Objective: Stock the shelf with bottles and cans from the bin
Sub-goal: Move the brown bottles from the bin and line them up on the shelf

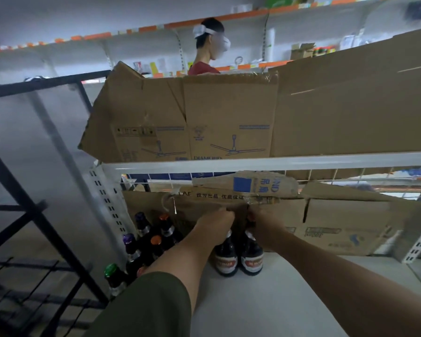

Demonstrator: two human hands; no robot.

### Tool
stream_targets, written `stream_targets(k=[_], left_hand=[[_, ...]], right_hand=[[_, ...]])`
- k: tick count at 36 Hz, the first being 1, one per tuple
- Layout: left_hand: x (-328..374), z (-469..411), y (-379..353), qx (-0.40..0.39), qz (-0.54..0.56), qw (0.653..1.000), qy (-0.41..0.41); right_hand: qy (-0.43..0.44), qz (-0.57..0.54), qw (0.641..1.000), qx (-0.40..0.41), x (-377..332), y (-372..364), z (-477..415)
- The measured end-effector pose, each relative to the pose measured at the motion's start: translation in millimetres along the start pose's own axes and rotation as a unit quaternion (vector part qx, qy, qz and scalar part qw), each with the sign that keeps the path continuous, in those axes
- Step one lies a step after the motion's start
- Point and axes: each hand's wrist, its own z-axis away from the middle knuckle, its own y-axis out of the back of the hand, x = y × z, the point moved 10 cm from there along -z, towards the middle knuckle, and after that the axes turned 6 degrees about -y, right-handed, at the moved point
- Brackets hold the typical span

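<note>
Cardboard box (192, 117) above both hands reads "DIAMOND" in blue, with two ceiling-fan drawings. The other print on it is too blurred to read. Torn cardboard flap (243, 186) just above the knuckles has a blue square, upside-down letters "ND" and a row of Chinese characters. Cardboard sheet (338, 222) behind and right of the right hand has small print that looks like "300ml" upside down, not certain.

Two dark glass bottles stand upright and side by side on the white shelf (277, 300), touching or nearly so. Each has a red and white label, text unreadable. Left hand (215, 227) has its fingers curled down over the top of the left bottle (226, 259), gripping the neck. Right hand (263, 229) is wrapped round the neck of the right bottle (252, 260). Both caps are hidden under the hands. Both forearms stretch forward, almost parallel, wrists close together. An olive sleeve (144, 307) covers the left upper arm.

Left of the left hand is a cluster of dark bottles (144, 242) with five clear caps: two purple, two orange, one green. A sixth reddish cap peeks beside the forearm, unsure. A black rack (34, 215) stands further left. One person (206, 45) in a red top stands beyond the boxes.
</note>
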Motion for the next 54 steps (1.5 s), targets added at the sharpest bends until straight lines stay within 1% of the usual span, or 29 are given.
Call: stream_targets(k=[3, 6, 14, 19, 23, 31, 37, 42, 45, 54], left_hand=[[-5, -3, 1, 0.010, -0.006, 1.000, -0.005], [-12, -6, 1, 0.022, -0.004, 1.000, 0.004], [-16, -15, -5, -0.002, -0.004, 1.000, 0.013], [-16, -15, -5, 0.003, 0.014, 1.000, 0.008], [-16, -14, -5, -0.002, 0.015, 1.000, 0.004], [-15, -16, -1, -0.022, 0.014, 1.000, 0.002], [-13, -14, 0, -0.021, 0.017, 1.000, 0.016], [-12, -12, 3, -0.023, 0.008, 1.000, 0.011], [-12, -11, 4, -0.026, 0.003, 1.000, 0.009], [-9, -11, 1, -0.029, 0.014, 0.999, 0.034]], right_hand=[[-0.008, 0.002, 1.000, -0.003, 2, -1, 2], [-0.010, -0.019, 1.000, 0.010, 1, 0, 4], [-0.002, -0.032, 0.999, 0.037, -4, 3, 8], [0.001, -0.028, 0.999, 0.046, -8, 5, 8], [-0.004, -0.029, 0.999, 0.043, -6, 4, 5], [0.022, -0.026, 0.999, 0.030, -6, 2, 7], [0.012, -0.031, 0.999, 0.016, -7, 5, 7], [0.005, -0.007, 1.000, 0.023, -7, 5, 9], [0.009, -0.012, 1.000, 0.024, -6, 5, 12], [-0.007, -0.019, 0.999, 0.036, -8, 5, 12]])
